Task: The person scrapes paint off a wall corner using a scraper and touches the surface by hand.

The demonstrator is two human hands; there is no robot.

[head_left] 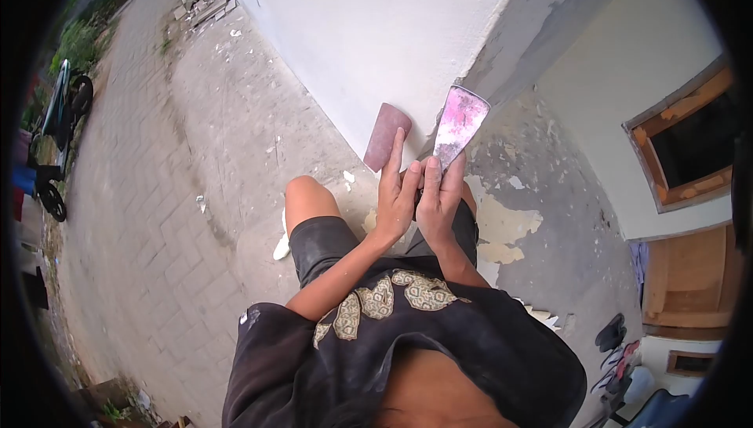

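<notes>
My left hand is closed on a reddish-brown piece of sandpaper, its index finger lying along the right edge. The sandpaper appears close to the lower corner of a white wall; whether it touches is unclear. A putty knife points upward from my right hand, which is wrapped round its lower part. Its flared blade has pink and grey smears, and the handle is mostly hidden by my fingers. Both hands are side by side, thumbs nearly touching, in front of my knees.
Grey concrete with paint flakes surrounds my feet. Left is a paved lane with a parked bicycle. A wood-framed window, a wooden door and several pieces of footwear are on the right. Rubble is piled upper left.
</notes>
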